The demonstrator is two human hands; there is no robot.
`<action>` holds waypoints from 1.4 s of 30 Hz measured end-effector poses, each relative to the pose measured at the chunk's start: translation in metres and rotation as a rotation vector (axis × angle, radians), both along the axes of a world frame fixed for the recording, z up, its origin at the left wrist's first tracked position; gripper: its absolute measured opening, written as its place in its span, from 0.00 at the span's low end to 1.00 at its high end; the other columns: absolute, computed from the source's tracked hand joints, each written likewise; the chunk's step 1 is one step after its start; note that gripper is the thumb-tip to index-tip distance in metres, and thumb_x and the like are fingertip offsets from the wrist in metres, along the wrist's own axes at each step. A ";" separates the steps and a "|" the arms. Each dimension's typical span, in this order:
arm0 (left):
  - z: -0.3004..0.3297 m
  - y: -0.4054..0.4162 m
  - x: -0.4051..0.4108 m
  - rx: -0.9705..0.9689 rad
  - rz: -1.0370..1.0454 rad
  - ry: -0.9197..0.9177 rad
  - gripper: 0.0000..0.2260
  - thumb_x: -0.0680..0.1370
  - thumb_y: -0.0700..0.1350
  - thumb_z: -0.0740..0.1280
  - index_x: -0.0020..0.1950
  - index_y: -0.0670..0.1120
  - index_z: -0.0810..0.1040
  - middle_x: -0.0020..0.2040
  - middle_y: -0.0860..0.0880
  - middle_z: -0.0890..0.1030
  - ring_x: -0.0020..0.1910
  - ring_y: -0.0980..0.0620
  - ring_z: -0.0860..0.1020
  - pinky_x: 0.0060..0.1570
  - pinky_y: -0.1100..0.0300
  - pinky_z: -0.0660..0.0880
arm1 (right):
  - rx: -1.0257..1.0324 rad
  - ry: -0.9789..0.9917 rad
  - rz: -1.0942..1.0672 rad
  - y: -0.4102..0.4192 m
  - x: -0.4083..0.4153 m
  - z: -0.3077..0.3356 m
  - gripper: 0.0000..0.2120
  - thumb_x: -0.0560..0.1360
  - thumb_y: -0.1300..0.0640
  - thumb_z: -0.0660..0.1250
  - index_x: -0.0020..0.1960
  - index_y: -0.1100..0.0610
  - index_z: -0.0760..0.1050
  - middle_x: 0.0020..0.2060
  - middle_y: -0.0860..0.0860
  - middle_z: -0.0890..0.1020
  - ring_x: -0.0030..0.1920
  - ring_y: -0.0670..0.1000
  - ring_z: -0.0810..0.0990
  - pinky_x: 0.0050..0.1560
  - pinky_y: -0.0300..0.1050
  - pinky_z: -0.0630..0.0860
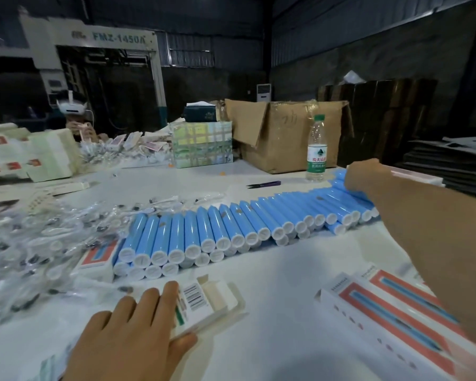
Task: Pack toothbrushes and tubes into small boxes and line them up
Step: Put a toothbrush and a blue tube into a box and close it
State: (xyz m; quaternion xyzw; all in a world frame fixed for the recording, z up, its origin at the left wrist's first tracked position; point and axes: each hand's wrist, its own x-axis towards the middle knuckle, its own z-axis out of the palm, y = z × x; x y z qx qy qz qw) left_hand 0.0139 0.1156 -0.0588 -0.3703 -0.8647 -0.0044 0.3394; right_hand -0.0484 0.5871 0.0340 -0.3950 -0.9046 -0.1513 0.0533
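A long row of blue tubes with white caps lies stacked across the middle of the white table. My right hand reaches over the far right end of the row, fingers curled on a blue tube there. My left hand holds a small white box with a barcode and an open end, near the front edge. Wrapped toothbrushes lie heaped in clear plastic on the left. Flat white boxes with red and blue print lie at the front right under my forearm.
A water bottle stands just behind the tubes, with small purple snips beside it. A large open cardboard carton and a colourful box stand at the back. Another person with a headset sits at the far left behind stacked white packs.
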 end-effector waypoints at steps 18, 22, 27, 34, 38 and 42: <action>0.011 -0.001 0.011 -0.065 0.220 -0.224 0.43 0.67 0.70 0.25 0.76 0.52 0.49 0.69 0.56 0.66 0.64 0.52 0.68 0.58 0.56 0.66 | -0.836 0.919 0.417 -0.140 0.041 0.048 0.06 0.72 0.58 0.65 0.41 0.60 0.74 0.28 0.53 0.72 0.25 0.50 0.69 0.25 0.39 0.65; 0.011 -0.006 0.012 -0.032 0.228 -0.209 0.32 0.76 0.67 0.41 0.76 0.52 0.49 0.69 0.54 0.66 0.65 0.50 0.67 0.58 0.55 0.65 | -1.294 1.104 0.565 -0.221 0.073 0.035 0.07 0.73 0.61 0.65 0.37 0.59 0.71 0.27 0.53 0.71 0.18 0.46 0.67 0.20 0.35 0.64; 0.019 -0.018 0.019 0.054 0.244 -0.235 0.41 0.68 0.68 0.31 0.76 0.51 0.51 0.70 0.51 0.67 0.64 0.47 0.68 0.57 0.52 0.67 | -1.568 1.238 0.503 -0.283 0.097 -0.022 0.05 0.75 0.64 0.64 0.41 0.59 0.70 0.31 0.54 0.72 0.22 0.47 0.70 0.23 0.40 0.69; 0.012 -0.025 0.023 0.012 0.240 -0.263 0.31 0.78 0.65 0.49 0.75 0.49 0.53 0.68 0.50 0.68 0.64 0.47 0.68 0.55 0.52 0.66 | -1.694 1.284 0.476 -0.310 0.112 -0.060 0.05 0.74 0.68 0.65 0.44 0.60 0.70 0.33 0.55 0.74 0.23 0.47 0.72 0.25 0.40 0.75; 0.009 -0.020 0.025 -0.016 0.213 -0.266 0.30 0.78 0.65 0.50 0.74 0.50 0.55 0.67 0.50 0.68 0.63 0.47 0.68 0.56 0.53 0.65 | -1.727 1.165 0.506 -0.318 0.118 -0.066 0.04 0.74 0.67 0.66 0.46 0.61 0.72 0.32 0.54 0.76 0.25 0.47 0.73 0.26 0.41 0.75; 0.011 -0.022 0.025 0.030 0.199 -0.260 0.30 0.78 0.65 0.50 0.74 0.50 0.55 0.66 0.50 0.69 0.62 0.48 0.68 0.55 0.53 0.65 | -1.891 1.185 0.416 -0.318 0.119 -0.059 0.06 0.76 0.58 0.67 0.42 0.60 0.73 0.32 0.54 0.77 0.24 0.49 0.72 0.26 0.41 0.73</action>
